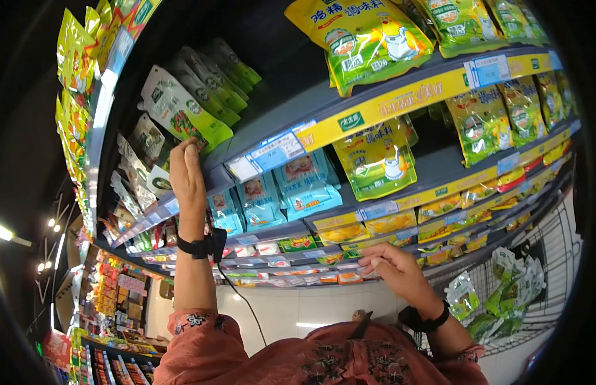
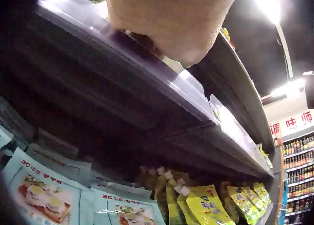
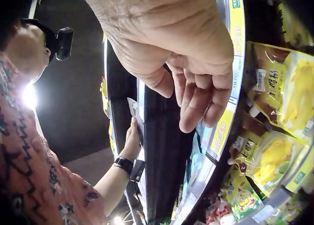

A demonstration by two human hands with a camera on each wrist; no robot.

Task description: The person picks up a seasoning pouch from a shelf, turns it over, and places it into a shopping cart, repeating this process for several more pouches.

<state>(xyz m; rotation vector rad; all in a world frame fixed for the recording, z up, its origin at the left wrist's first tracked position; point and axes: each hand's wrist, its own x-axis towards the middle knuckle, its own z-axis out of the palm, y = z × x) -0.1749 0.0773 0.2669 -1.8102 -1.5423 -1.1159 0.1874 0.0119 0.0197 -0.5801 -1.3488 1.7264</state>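
Note:
My left hand reaches up to the shelf edge, its fingertips at the lower corner of a green-and-white pouch with a picture of red and green food. Similar pouches stand in a row behind it. In the left wrist view the left hand is over the clear shelf lip, with its fingers mostly hidden; I cannot tell whether they pinch the pouch. My right hand hangs in front of the lower shelves with nothing in it. Its fingers are loosely bent in the right wrist view.
Light-blue packets sit on the shelf below the left hand. Yellow seasoning bags fill shelves to the right. A wire shopping cart at right holds several green-and-white pouches. A cable trails from the left wrist.

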